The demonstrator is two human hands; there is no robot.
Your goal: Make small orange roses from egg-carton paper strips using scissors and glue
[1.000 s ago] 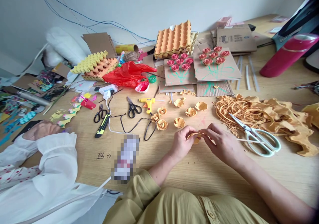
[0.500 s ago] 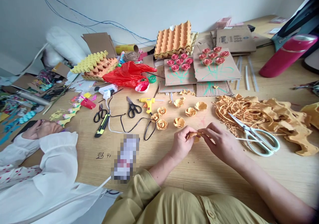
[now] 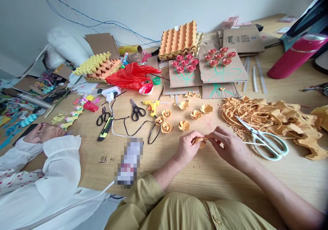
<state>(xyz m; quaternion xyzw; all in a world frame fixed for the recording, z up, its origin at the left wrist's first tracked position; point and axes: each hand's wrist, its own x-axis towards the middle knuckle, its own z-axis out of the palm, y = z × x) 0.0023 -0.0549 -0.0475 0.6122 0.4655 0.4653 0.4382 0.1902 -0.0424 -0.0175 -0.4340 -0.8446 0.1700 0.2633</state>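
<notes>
An orange egg-carton flower piece (image 3: 202, 143) is pinched between my two hands above the table's near side, its petals partly hidden by fingers. My left hand (image 3: 188, 147) is closed on its left side. My right hand (image 3: 228, 146) grips its right edge between thumb and fingertips. Just beyond lie several orange paper flowers: an open cup (image 3: 184, 125), another cup (image 3: 206, 109), and a tightly rolled rose (image 3: 166, 127). A yellow glue gun (image 3: 153, 107) rests behind the roses. White-handled scissors (image 3: 266, 143) lie right of my right hand, partly on orange carton scraps (image 3: 282, 117).
Red flowers stand on cardboard sheets (image 3: 222, 74) at the back, near stacked egg trays (image 3: 178, 40). Black scissors (image 3: 138, 111), a utility knife (image 3: 105, 129) and a blurred phone (image 3: 129, 161) lie left. A pink flask (image 3: 296, 56) stands right. Another person's arms (image 3: 58, 155) rest at far left.
Both hands stay in nearly the same place with the flower piece, the right fingers shifting slightly. The view has moved a little; nothing else has visibly changed.
</notes>
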